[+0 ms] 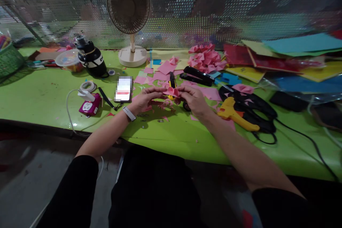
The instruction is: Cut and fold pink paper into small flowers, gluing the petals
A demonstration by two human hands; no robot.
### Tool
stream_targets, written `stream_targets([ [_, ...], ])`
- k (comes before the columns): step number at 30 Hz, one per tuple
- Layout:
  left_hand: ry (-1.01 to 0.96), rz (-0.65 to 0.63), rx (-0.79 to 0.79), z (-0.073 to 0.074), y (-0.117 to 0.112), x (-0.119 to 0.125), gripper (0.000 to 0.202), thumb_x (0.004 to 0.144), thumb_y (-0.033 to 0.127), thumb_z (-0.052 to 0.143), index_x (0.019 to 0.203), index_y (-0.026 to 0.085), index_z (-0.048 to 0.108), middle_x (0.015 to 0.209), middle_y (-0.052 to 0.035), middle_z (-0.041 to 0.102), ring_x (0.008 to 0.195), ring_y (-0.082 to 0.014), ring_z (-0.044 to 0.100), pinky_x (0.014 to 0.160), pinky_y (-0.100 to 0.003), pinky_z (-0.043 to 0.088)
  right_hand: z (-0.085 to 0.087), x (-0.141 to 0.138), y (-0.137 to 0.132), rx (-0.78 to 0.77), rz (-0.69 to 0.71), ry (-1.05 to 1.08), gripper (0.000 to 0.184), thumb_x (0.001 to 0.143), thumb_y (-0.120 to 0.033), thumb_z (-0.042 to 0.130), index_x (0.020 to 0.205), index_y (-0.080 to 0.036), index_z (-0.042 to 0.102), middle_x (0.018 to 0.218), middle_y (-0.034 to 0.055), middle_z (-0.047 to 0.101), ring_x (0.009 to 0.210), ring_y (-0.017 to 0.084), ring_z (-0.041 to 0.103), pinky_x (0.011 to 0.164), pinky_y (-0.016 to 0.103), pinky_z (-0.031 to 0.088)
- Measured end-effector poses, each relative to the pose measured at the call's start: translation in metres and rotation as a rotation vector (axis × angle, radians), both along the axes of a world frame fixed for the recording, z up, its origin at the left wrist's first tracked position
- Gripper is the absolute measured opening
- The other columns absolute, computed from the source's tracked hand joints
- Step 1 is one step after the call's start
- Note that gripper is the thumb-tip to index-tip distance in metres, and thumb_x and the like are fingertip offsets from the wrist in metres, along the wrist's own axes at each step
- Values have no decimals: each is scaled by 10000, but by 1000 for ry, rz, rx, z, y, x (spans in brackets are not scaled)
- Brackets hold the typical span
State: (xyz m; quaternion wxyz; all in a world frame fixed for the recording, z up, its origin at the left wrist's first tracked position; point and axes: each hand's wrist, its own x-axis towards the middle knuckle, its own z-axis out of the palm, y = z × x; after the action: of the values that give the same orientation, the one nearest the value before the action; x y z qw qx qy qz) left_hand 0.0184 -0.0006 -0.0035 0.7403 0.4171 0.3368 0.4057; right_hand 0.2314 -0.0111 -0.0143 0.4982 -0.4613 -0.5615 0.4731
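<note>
Between my two hands, over the green table (165, 135), is a folded pink paper piece (172, 92). My left hand (146, 99) pinches its left edge between thumb and fingers. On the opposite edge, my right hand (192, 99) is closed with the fingertips on the paper. Right behind the paper lies a yellow and black tool (172, 78), partly hidden by it. Pink paper scraps (167, 105) are scattered beneath the hands. A black stapler (197, 75) rests just beyond my right hand, in front of a heap of folded pink paper pieces (207, 58).
A yellow glue gun (236, 114) lies on the right with a black cord. A phone (124, 89), a black bottle (91, 57) and a purple box (90, 106) stand left. A fan (130, 51) is at the back. Coloured sheets (296, 46) are piled back right.
</note>
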Motion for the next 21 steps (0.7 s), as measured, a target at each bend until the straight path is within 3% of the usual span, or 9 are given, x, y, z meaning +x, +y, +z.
stream_targets([
  [7,-59,-43,10,-1,2,-2,217,847,176,690,1049,177,768,1096,-108,767,1019,-227,738,848,-367,612,-6,1,2,-59,22,64,138,782,-259,674,895,-208,736,800,15,688,604,113,630,596,261,565],
  [12,3,-4,14,-4,4,-3,375,846,163,733,1216,226,724,961,-59,774,817,-148,739,758,-283,605,-4,0,0,-58,43,78,157,813,-279,679,942,-216,741,850,23,705,649,113,641,620,252,566],
  [21,-27,28,-4,-13,13,-5,214,888,101,681,1050,197,785,1024,-55,765,754,-73,709,679,-179,577,5,-3,-2,-69,68,261,273,813,-276,625,1073,-216,685,818,5,694,607,122,635,658,299,587],
])
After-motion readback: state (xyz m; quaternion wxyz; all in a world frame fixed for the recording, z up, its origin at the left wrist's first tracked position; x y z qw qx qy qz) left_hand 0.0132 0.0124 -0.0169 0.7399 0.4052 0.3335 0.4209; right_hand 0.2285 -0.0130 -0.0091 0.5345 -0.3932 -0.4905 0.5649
